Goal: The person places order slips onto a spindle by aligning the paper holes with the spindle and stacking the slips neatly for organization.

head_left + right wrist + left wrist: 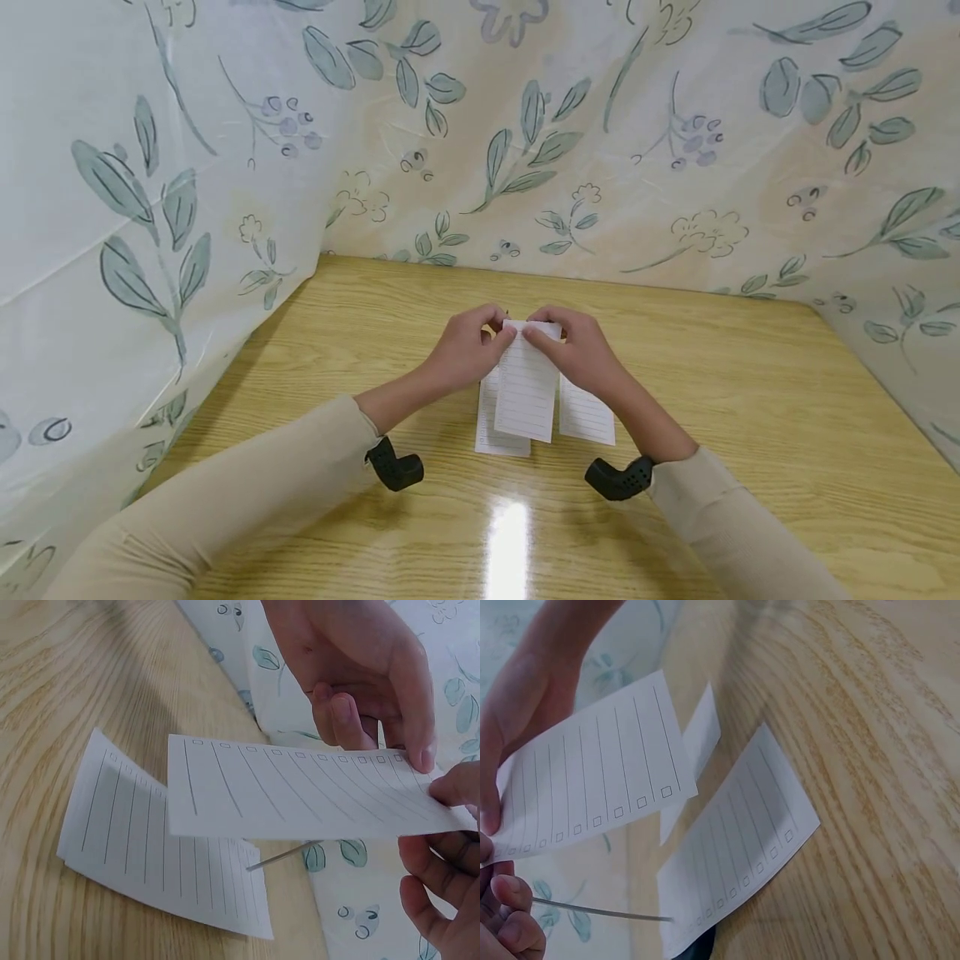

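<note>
Both hands pinch the top edge of a white lined checklist sheet (527, 396) between thumbs and fingers, the left hand (467, 348) at its left corner and the right hand (583, 350) at its right. Small checkboxes run along one side of the sheet. Beneath it, a thin metal spike (600, 908) stands up through similar lined sheets (142, 840), its tip hidden near the fingers. Part of a black base (701, 945) shows below those sheets. Another lined sheet (587, 418) is partly covered by the right hand and forearm.
A wood-grain table (750, 417) lies under everything. Leaf-patterned cloth (480, 150) hangs behind it and along both sides. Black wrist devices, one on the left wrist (395, 467) and one on the right wrist (618, 479), stick out over the table.
</note>
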`<state>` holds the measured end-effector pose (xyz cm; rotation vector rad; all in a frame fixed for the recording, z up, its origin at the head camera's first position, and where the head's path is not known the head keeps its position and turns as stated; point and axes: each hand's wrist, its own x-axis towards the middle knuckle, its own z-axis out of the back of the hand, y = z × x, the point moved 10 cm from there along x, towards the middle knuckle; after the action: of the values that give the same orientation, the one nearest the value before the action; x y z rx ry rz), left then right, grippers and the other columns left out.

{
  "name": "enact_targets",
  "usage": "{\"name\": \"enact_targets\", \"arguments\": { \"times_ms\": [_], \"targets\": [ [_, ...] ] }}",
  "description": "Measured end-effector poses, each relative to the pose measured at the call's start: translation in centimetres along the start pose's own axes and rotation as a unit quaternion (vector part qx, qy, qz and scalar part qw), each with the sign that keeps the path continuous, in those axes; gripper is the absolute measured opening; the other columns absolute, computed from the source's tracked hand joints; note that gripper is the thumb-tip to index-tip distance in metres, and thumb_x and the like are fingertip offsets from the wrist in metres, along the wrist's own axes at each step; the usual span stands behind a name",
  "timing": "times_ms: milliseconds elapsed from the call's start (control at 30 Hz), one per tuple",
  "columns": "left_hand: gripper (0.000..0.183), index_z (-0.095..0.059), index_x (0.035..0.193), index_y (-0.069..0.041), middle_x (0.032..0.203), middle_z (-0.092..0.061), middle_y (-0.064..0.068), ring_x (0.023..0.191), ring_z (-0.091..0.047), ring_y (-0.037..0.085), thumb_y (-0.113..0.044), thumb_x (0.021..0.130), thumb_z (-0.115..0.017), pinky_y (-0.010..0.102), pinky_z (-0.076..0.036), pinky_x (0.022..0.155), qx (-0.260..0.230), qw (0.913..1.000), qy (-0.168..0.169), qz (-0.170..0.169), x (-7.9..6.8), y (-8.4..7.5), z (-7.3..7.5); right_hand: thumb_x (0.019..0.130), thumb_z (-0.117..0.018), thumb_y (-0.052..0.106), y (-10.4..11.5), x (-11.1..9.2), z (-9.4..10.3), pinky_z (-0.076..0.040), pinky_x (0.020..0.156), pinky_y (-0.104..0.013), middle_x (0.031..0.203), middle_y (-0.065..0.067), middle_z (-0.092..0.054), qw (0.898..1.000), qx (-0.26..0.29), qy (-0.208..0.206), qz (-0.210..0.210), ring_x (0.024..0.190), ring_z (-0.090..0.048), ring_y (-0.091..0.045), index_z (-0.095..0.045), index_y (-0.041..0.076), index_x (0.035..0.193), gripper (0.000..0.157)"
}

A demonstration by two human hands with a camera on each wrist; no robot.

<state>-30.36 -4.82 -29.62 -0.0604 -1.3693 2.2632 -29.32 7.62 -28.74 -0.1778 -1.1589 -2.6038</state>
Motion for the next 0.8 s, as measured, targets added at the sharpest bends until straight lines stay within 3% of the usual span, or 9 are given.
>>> {"name": "enact_targets", "arguments": {
  "times_ms": [367,567,800],
  "targets": [
    [0.013,-0.059,0.101,-0.007,0.101,-0.062,0.007,0.055,-0.039,0.013,-0.02,0.099,-0.054,0.023,-0.035,0.053,0.007,0.9997,0.002,0.022,0.7,0.4,0.9,0.098,-0.057,0.022,0.7,1.1,-0.4,-0.046,0.071,-0.032,0.102,-0.012,-0.066,1.0,0.007,0.001,-0.021,0.083,-0.056,-0.023,-0.065,0.005,0.104,0.02],
    [0.015,-0.057,0.1,-0.007,0.103,-0.062,0.008,0.064,-0.053,0.014,-0.021,0.1,-0.051,0.023,-0.043,0.059,-0.015,0.9991,0.007,0.039,1.3,0.8,1.0,0.1,-0.054,0.025,0.9,1.6,-0.5,-0.044,0.078,-0.034,0.106,-0.013,-0.064,0.999,0.003,0.006,-0.039,0.09,-0.055,-0.025,-0.063,0.005,0.106,0.023],
    [0.019,-0.053,0.087,-0.009,0.086,-0.05,0.006,0.071,-0.044,0.018,-0.023,0.1,-0.048,0.027,-0.035,0.061,-0.039,0.9971,-0.014,0.063,2.0,1.4,1.5,0.101,-0.05,0.025,1.1,2.3,-0.8,-0.043,0.085,-0.04,0.115,-0.015,-0.063,0.998,-0.006,0.012,-0.056,0.097,-0.055,-0.028,-0.062,0.004,0.112,0.027]
  ]
}}
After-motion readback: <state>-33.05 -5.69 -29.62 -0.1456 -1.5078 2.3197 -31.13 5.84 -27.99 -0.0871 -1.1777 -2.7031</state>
